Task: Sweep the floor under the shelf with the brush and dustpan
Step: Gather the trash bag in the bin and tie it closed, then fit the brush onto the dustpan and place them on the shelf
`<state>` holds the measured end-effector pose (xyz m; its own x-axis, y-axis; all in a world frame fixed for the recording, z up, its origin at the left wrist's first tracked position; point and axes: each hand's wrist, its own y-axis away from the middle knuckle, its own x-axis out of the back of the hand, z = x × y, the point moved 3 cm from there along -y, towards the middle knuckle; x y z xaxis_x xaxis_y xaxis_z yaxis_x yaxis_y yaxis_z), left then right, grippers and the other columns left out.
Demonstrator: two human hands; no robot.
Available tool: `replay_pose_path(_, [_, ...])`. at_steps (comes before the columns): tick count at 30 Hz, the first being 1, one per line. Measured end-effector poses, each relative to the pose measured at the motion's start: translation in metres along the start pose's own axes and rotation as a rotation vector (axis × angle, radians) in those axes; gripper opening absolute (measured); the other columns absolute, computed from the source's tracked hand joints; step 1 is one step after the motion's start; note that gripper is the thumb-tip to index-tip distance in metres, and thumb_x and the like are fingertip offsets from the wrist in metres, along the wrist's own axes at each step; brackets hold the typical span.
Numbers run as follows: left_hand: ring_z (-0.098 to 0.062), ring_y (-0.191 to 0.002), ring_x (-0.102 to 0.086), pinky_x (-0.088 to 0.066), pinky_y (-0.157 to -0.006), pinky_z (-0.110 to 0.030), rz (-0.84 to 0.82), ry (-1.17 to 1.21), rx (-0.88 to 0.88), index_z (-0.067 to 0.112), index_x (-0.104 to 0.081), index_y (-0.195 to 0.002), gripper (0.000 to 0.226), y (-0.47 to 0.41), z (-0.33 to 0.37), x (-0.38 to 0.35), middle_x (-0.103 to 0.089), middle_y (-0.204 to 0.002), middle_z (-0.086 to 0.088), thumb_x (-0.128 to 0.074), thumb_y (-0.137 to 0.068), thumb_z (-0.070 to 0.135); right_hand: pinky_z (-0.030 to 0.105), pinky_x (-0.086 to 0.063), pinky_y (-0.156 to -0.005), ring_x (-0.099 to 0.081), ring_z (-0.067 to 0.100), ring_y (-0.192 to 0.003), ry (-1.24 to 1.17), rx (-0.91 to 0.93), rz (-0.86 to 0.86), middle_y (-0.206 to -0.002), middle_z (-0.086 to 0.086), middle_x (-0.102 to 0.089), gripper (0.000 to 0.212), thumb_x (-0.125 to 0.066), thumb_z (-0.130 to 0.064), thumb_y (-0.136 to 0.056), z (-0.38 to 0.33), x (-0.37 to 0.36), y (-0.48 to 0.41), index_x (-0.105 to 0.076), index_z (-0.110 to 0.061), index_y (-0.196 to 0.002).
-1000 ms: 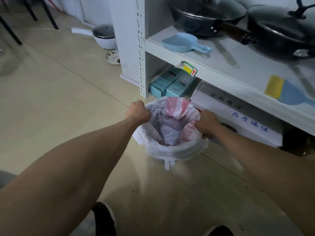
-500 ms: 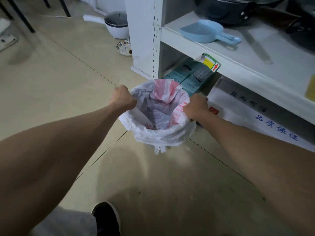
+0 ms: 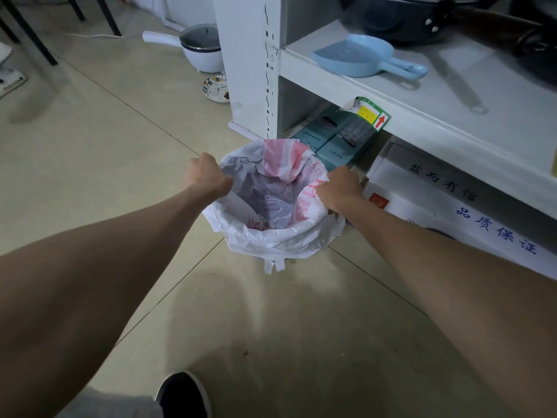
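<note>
A small waste bin lined with a white and pink plastic bag (image 3: 280, 236) stands on the floor in front of the white shelf (image 3: 391, 95). My left hand (image 3: 206, 176) grips the bag's rim on the left side. On the right side my right hand (image 3: 342, 188) grips the rim too. A light blue dustpan (image 3: 358, 60) lies on the lower shelf board, above and behind the bin. The brush is out of view at this moment.
Teal boxes (image 3: 328, 140) and a white carton with blue lettering (image 3: 470, 212) sit under the shelf. Dark pans (image 3: 407, 16) rest on the shelf. A white pot (image 3: 202, 49) and a patterned bowl (image 3: 215, 89) stand on the floor left of the shelf post. My shoe (image 3: 184, 393) is below.
The bin has shifted left and slightly away from the shelf with both hands still on its rim. The view has dropped left, so the brush on the shelf's right side has left the frame.
</note>
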<state>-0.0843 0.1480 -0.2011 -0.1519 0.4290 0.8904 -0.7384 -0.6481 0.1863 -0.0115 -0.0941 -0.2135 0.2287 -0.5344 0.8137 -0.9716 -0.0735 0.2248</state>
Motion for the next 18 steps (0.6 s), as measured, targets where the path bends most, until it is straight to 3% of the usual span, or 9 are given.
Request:
replay_pose_path(5, [-0.037, -0.097, -0.062, -0.048, -0.067, -0.036, 0.029, 0.005, 0.028, -0.003, -0.058, -0.105, 0.025, 0.000, 0.000, -0.004, -0.059, -0.111, -0.020, -0.059, -0.083, 0.007, 0.031, -0.051, -0.069, -0.064, 0.029, -0.096, -0.054, -0.023, 0.007, -0.113, 0.013, -0.063, 0.028, -0.060, -0.015, -0.088, 0.001, -0.002, -0.002, -0.058, -0.004, -0.113])
replay_pose_path(11, [-0.037, -0.101, -0.061, -0.049, -0.073, -0.037, 0.003, -0.082, 0.011, -0.002, -0.056, -0.112, 0.025, 0.003, 0.001, -0.005, -0.059, -0.114, -0.021, -0.054, -0.089, 0.007, 0.028, -0.043, -0.071, -0.061, 0.031, -0.103, -0.035, 0.014, 0.000, -0.118, 0.016, -0.060, 0.028, -0.054, -0.013, -0.093, -0.001, -0.002, 0.000, -0.055, -0.002, -0.118])
replay_pose_path(15, [-0.039, -0.101, -0.063, -0.050, -0.077, -0.039, -0.060, -0.168, -0.039, 0.003, -0.055, -0.120, 0.039, 0.007, 0.006, 0.011, -0.060, -0.119, -0.021, -0.048, -0.097, 0.033, 0.028, -0.040, -0.071, -0.060, 0.032, -0.108, -0.008, 0.005, 0.005, -0.122, 0.018, -0.058, 0.035, -0.052, -0.025, -0.097, 0.003, 0.013, 0.006, -0.052, -0.001, -0.122])
replay_pose_path(18, [-0.039, -0.111, -0.057, -0.049, -0.087, -0.040, -0.046, -0.166, -0.120, 0.005, -0.052, -0.130, 0.051, 0.016, 0.020, 0.027, -0.057, -0.128, -0.020, -0.048, -0.097, 0.043, 0.028, -0.040, -0.069, -0.061, 0.030, -0.099, -0.034, 0.021, -0.020, -0.108, 0.015, -0.059, 0.027, -0.053, -0.027, -0.095, 0.013, 0.032, 0.016, -0.053, -0.003, -0.105])
